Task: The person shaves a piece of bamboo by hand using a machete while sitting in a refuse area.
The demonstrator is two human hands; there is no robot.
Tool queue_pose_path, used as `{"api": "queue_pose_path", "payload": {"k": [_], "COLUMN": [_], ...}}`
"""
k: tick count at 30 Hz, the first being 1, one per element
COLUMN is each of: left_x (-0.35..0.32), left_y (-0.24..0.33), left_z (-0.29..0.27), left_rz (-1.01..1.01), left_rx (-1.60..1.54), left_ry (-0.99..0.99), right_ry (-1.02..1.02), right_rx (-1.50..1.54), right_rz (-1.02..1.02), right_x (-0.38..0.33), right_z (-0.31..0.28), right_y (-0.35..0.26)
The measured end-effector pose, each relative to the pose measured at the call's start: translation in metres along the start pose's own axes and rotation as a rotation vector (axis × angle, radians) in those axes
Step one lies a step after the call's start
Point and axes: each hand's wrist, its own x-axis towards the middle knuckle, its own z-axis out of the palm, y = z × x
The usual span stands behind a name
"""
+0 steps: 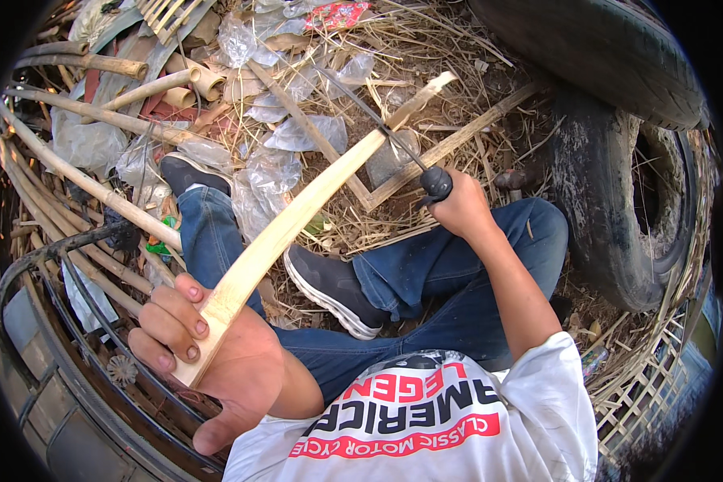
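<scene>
I see the left hand (249,347) curling its fingers over a wooden strip (297,217), thumb spread. My right hand (464,210) grips a knife (435,185), its blade crossing the strip's far part.

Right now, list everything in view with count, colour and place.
wooden strip: 1, cream, diagonal at centre
black-handled blade: 1, dark, across the strip
wooden sticks: 2, brown, upper centre
tyres: 2, black, right
bamboo poles: many, yellowish, left
plastic sheets: several, clear, upper left
straw: uncountable, tan, scattered throughout
wrappers: some, red top, green left
metal frame: 1, black, lower left
lattices: 2, tan, lower right, top left
shoes: 2, dark, left of centre
jeans: 1, blue, centre
T-shirt: 1, white, bottom
left hand: 1, bare, lower left, holding strip
right hand: 1, bare, right of centre, on handle
</scene>
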Motion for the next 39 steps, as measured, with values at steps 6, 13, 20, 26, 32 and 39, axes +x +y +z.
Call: {"api": "queue_pose_path", "payload": {"k": [6, 13, 20, 26, 32, 39], "left_x": [0.0, 0.007, 0.015, 0.01, 0.013, 0.005], "left_y": [0.0, -0.002, -0.007, -0.008, -0.006, -0.003], "left_z": [-0.007, -0.011, -0.021, -0.018, -0.023, -0.024], "left_rz": [0.007, -0.001, -0.031, 0.008, -0.042, -0.012], "left_rx": [-0.018, -0.003, -0.039, -0.083, -0.031, -0.056], "left_ry": [0.047, 0.053, 0.114, 0.091, 0.106, 0.028], "right_ry": [-0.106, 0.01, 0.082, -0.031, 0.046, -0.001], "right_rx": [0.164, -0.023, -0.004, 0.041, 0.033, 0.038], "right_rz": [-0.144, -0.016, -0.025, -0.039, 0.034, -0.071], "right_x": [-0.018, 0.012, 0.025, 0.001, 0.015, -0.009], "right_z": [0.008, 0.004, 0.024, 0.001, 0.021, 0.009], "right_y": [-0.056, -0.013, 0.012, -0.042, 0.009, -0.039]}}
